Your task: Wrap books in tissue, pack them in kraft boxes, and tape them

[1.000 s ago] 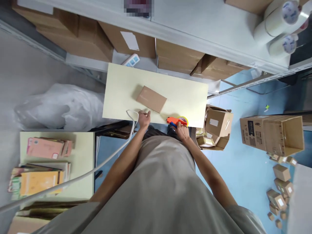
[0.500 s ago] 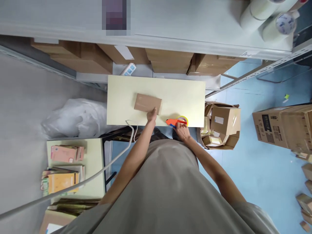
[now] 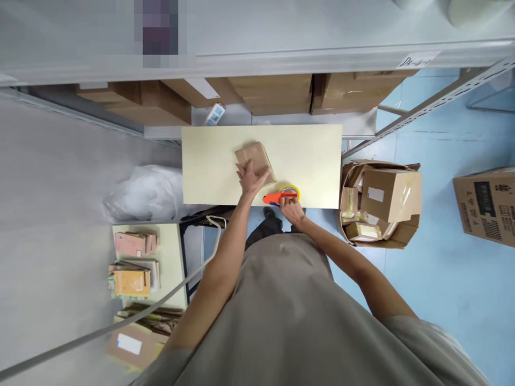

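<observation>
A person's left hand (image 3: 249,179), fingers spread flat, presses a small cardboard box (image 3: 254,156) (likely light and stiff, best gripped by its edges) at the centre of the table (image 3: 317,155); the right hand (image 3: 292,210) is closed around an orange tape dispenser (image 3: 280,197) at the box's four o'clock.

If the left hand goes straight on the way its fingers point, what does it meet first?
The flat brown cardboard box: the left hand seems to lie on its near edge already; depth is unclear.
</observation>
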Demonstrator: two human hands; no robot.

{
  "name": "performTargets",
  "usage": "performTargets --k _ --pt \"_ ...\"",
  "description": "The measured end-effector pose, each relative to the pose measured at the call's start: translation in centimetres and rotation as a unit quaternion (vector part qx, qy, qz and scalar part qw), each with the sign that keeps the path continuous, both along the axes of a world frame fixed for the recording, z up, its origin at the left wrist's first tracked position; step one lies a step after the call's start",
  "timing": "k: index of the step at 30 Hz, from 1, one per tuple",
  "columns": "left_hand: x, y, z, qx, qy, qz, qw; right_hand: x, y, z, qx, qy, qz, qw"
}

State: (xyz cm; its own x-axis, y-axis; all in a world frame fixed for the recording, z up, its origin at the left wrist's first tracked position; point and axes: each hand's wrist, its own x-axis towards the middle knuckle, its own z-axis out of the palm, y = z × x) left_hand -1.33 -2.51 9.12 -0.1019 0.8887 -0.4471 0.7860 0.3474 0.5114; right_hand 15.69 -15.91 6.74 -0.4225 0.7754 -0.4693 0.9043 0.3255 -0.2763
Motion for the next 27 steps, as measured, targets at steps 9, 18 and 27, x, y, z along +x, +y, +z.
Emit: performTargets --k 9,18,27 --pt "3.3 -1.2 -0.8 0.005 0.091 0.081 0.993 1.4 0.6 1.1 -0.016 0.025 0.003 1.000" --pt "1.7 -1.6 -0.9 -0.001 0.106 0.003 0.994 8.5 2.9 1.8 -0.049 -0.020 -0.032 0.998" --pt "-0.3 -2.2 0.2 -0.049 0.087 -0.093 0.991 3.1 5.8 -0.1 -0.010 0.027 0.031 0.999"
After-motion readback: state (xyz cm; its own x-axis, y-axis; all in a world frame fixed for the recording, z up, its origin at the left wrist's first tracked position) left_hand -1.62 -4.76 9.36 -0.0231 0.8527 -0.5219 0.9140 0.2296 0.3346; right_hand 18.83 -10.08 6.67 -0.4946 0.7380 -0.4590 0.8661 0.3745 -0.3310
